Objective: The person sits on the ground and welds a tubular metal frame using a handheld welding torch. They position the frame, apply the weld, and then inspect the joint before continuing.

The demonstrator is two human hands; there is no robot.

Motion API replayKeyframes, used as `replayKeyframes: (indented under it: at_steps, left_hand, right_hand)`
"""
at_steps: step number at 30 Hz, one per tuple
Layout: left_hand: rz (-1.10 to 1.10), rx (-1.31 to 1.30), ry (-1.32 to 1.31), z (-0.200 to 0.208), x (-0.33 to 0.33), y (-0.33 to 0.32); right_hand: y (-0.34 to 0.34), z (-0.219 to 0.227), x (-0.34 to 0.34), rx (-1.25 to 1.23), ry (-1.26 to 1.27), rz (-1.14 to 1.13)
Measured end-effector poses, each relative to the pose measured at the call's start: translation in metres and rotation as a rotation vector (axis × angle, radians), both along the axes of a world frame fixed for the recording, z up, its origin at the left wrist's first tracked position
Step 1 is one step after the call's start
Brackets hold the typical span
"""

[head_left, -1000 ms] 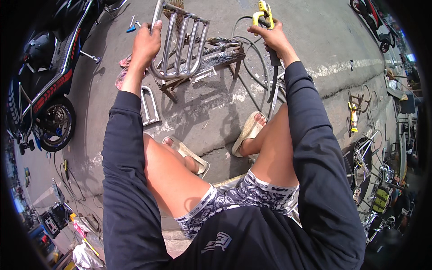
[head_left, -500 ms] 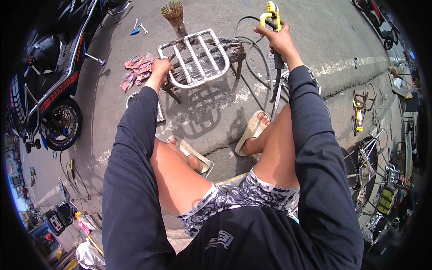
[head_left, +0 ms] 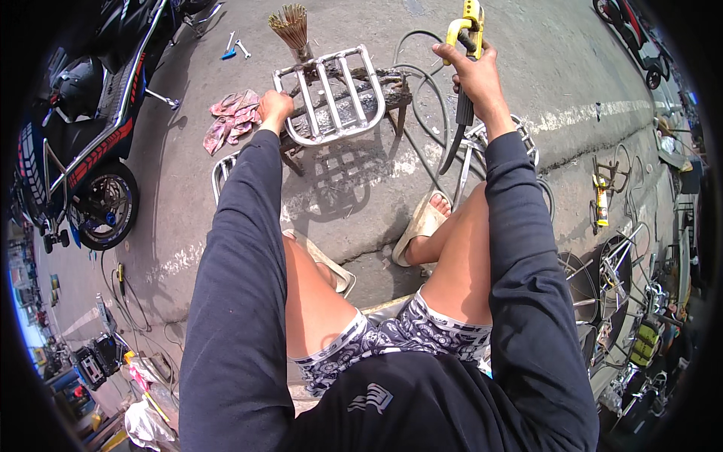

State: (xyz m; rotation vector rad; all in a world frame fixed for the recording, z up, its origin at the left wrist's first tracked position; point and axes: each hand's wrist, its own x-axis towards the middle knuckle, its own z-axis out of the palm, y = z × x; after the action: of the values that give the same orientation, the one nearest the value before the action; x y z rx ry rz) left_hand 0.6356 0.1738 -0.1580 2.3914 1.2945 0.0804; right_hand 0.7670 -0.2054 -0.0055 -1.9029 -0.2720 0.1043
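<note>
My left hand (head_left: 276,110) is closed round the left edge of a silver tubular metal rack (head_left: 329,105), a rounded frame with several parallel bars. The rack rests on a rough, dark, low metal stand (head_left: 398,96). Raised to the right of it, my right hand (head_left: 479,81) grips a yellow welding electrode holder (head_left: 457,32) with a black handle, its jaw end pointing away from me. No rod shows in its jaws. A thick black cable (head_left: 453,151) hangs from the handle. Behind the rack, a bundle of thin welding rods (head_left: 289,29) stands upright in a holder.
A crumpled pink patterned cloth (head_left: 232,119) lies left of my left hand. Two wrenches (head_left: 235,48) lie farther off. A motorcycle (head_left: 98,143) stands at the left. More tubular frames (head_left: 520,139) and coiled cable lie beside my right leg. Metal parts clutter the lower right.
The rack and my left hand have shifted slightly right and away from me. My right hand has moved a little right with the electrode holder, and its cable hangs more to the left.
</note>
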Motion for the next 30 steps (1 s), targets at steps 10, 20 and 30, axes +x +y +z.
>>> replayKeyframes:
  at_steps: [10, 20, 30]
  left_hand:
    - [0.004, 0.13, -0.007, 0.01, -0.009, -0.012]
    - [0.092, 0.201, -0.687, 0.098, 0.047, -0.034]
    - [0.066, 0.319, -0.743, 0.088, 0.061, -0.022]
  right_hand:
    - [0.013, 0.0, -0.012, 0.215, 0.046, 0.012]
    - [-0.012, 0.025, -0.094, 0.677, 0.425, 0.073]
    - [-0.02, -0.005, -0.15, 0.57, 0.386, 0.129]
